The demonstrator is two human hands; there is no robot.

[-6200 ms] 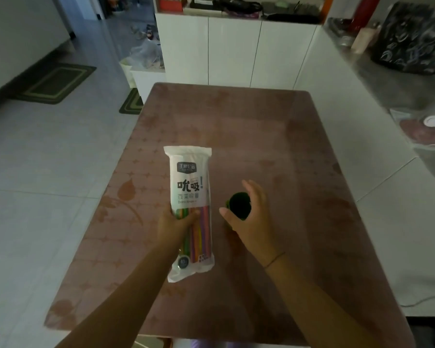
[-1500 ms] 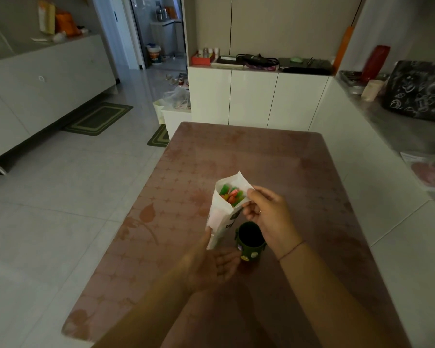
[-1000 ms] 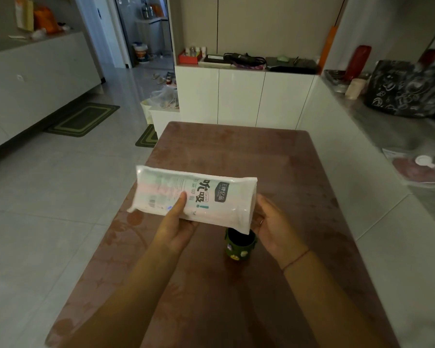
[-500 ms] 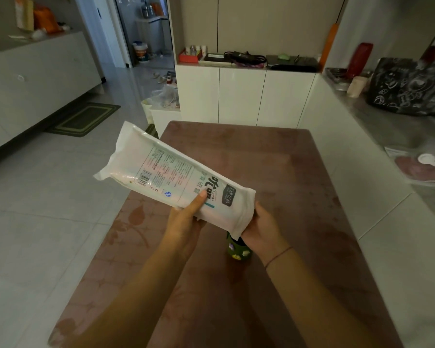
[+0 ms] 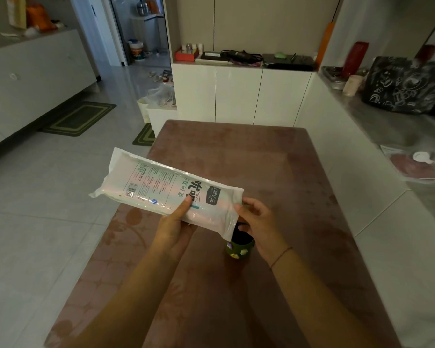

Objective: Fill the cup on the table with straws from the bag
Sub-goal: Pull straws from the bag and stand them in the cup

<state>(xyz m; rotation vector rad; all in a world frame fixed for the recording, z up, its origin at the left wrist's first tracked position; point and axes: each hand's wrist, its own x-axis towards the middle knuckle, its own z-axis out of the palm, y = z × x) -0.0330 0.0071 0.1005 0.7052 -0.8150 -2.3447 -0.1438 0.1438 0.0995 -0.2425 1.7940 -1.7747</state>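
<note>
Bag [image 5: 166,189] being tilted, mouth down, over the cup [image 5: 239,248].
The left hand [image 5: 173,227] is gripping the bag from below, thumb on top. The right hand [image 5: 259,224] is pinching its mouth just above the green cup standing on the table [image 5: 236,156]; the cup's dark interior is unreadable.

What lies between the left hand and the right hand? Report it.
The bag's lower end, just above the cup, as the head view shows.

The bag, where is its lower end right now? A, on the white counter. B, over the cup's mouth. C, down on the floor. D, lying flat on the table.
B: the left hand and right hand hold the bag tilted, its lower end just over the mouth of the cup.
</note>
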